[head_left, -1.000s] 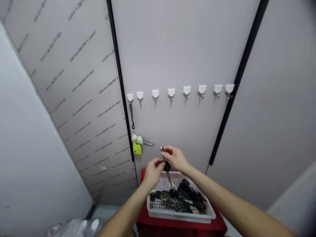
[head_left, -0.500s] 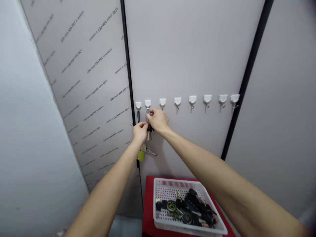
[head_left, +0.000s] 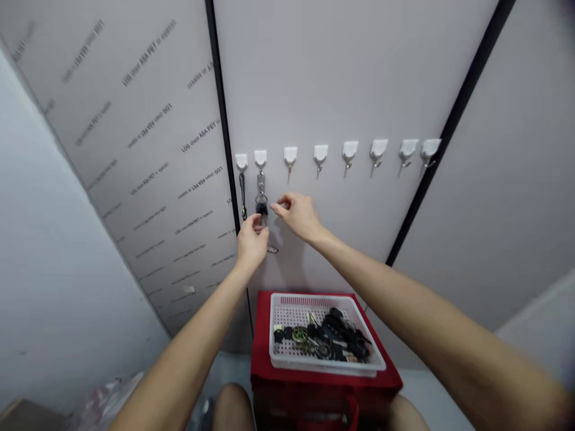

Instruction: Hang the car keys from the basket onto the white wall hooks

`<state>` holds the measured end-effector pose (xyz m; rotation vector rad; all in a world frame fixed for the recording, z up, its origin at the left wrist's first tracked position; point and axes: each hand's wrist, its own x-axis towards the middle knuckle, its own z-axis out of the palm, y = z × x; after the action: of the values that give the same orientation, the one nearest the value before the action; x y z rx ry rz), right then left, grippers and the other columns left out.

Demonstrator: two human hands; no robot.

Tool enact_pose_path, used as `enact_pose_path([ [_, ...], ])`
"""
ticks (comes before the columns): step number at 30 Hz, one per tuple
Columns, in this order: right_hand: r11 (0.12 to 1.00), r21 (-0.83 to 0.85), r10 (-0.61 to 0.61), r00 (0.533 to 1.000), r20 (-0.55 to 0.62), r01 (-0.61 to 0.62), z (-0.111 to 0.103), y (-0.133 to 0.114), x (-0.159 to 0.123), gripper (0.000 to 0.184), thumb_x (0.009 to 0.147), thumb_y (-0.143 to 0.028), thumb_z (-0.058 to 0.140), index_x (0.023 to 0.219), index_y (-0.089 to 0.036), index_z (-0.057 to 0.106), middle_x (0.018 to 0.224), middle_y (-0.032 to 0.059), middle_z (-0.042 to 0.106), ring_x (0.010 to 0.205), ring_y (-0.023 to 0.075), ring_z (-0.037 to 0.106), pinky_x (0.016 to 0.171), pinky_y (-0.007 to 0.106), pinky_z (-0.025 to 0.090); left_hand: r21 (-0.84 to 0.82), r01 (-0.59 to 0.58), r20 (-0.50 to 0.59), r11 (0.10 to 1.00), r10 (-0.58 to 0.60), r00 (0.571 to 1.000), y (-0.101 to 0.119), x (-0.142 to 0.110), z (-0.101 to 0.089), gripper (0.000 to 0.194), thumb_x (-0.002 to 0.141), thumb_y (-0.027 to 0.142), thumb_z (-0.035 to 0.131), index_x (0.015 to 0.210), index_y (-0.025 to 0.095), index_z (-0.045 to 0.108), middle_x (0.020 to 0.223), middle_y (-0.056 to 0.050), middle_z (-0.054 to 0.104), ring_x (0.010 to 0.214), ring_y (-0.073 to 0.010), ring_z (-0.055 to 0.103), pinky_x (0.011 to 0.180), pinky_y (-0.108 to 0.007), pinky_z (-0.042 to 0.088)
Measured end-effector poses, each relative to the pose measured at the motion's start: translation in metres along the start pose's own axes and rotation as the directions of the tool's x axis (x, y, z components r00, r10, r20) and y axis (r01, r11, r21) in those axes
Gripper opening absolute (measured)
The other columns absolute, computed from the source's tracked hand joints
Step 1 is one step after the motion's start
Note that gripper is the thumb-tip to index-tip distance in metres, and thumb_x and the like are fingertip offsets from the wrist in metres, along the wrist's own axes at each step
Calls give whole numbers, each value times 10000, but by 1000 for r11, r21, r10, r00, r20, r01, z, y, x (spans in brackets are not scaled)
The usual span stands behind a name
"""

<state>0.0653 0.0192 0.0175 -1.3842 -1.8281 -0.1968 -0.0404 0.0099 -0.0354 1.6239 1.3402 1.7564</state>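
A bunch of keys (head_left: 261,208) hangs by a silver clip (head_left: 261,182) from the second white hook (head_left: 260,158) from the left. Just below and left of it is my left hand (head_left: 252,242), thumb and index finger apart around the lower ends of the keys, not visibly gripping them. To the right, away from the keys, my right hand (head_left: 300,215) has its fingers curled and parted, holding nothing. On the leftmost hook (head_left: 241,160) hangs a dark strap (head_left: 243,194); my left hand hides what is below it, apart from a small tag (head_left: 272,249).
Several more white hooks (head_left: 320,152) run rightward along the wall panel. Below, a white perforated basket (head_left: 275,347) with keys and key fobs stands on a red box (head_left: 260,365). Black strips (head_left: 220,90) border the panel. Plastic bags (head_left: 105,401) lie at lower left.
Both hands have come off the keys; the right moved rightward and the left slightly lower. The keys now hang from the hook by themselves. The camera view has shifted, showing more floor.
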Motion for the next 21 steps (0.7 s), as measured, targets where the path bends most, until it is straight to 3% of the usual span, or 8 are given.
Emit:
enact_pose_path([
  [3, 997, 26, -73, 957, 279, 68, 14, 32, -56, 211, 652, -281, 420, 713, -149, 573, 629, 21, 573, 555, 86, 465, 530, 194, 322, 114, -29, 159, 993, 10, 987, -24, -41, 4, 285, 580, 120, 459, 857, 173, 493, 848, -42, 523, 704, -118, 486, 686, -252, 367],
  [5, 998, 16, -65, 830, 555, 67, 26, 55, -101, 185, 639, -246, 426, 665, -150, 581, 582, 14, 566, 513, 82, 459, 498, 185, 313, 214, -26, 341, 976, -50, 939, -43, -72, 10, 265, 578, 116, 449, 830, 173, 512, 816, -42, 534, 714, -131, 485, 686, -261, 369],
  [7, 997, -15, -42, 683, 729, 78, 37, 74, -142, 177, 586, -267, 486, 686, -162, 586, 604, 19, 570, 530, 97, 470, 491, 189, 313, 349, -90, 523, 933, -115, 844, -59, -101, 17, 267, 577, 123, 446, 828, 171, 523, 822, -55, 543, 751, -154, 484, 698, -278, 364],
  [8, 995, -24, -44, 637, 770, 97, 41, 82, -158, 231, 546, -303, 525, 722, -166, 585, 657, 32, 574, 569, 115, 483, 502, 197, 319, 415, -155, 607, 897, -146, 781, -66, -114, 20, 275, 570, 135, 456, 834, 167, 526, 839, -67, 545, 778, -173, 481, 711, -295, 358],
  [11, 988, -53, -49, 632, 774, 142, 48, 96, -187, 315, 508, -341, 555, 776, -176, 572, 792, 59, 550, 693, 157, 490, 575, 225, 334, 527, -391, 767, 755, -223, 602, -77, -137, 28, 298, 550, 187, 491, 843, 148, 530, 871, -104, 546, 836, -230, 468, 737, -350, 335],
  [13, 989, -59, -44, 637, 770, 139, 50, 98, -192, 242, 549, -310, 525, 749, -181, 570, 790, 52, 538, 700, 149, 487, 603, 228, 332, 551, -484, 801, 680, -268, 535, -79, -142, 32, 291, 550, 224, 496, 829, 149, 532, 848, -106, 557, 826, -240, 476, 721, -354, 341],
  [16, 991, -60, -28, 634, 773, 117, 50, 100, -191, 154, 599, -250, 471, 693, -173, 565, 752, 44, 537, 690, 135, 479, 619, 226, 327, 596, -486, 783, 639, -328, 528, -78, -139, 34, 257, 586, 259, 457, 820, 177, 526, 837, -81, 571, 791, -215, 501, 668, -314, 369],
  [21, 998, -6, -37, 691, 722, 60, 47, 107, -191, 145, 607, -215, 450, 680, -148, 556, 730, 45, 546, 732, 147, 447, 665, 240, 315, 612, -401, 734, 682, -300, 609, -73, -123, 33, 223, 677, 271, 337, 720, 204, 545, 781, -40, 592, 748, -176, 516, 612, -272, 372],
])
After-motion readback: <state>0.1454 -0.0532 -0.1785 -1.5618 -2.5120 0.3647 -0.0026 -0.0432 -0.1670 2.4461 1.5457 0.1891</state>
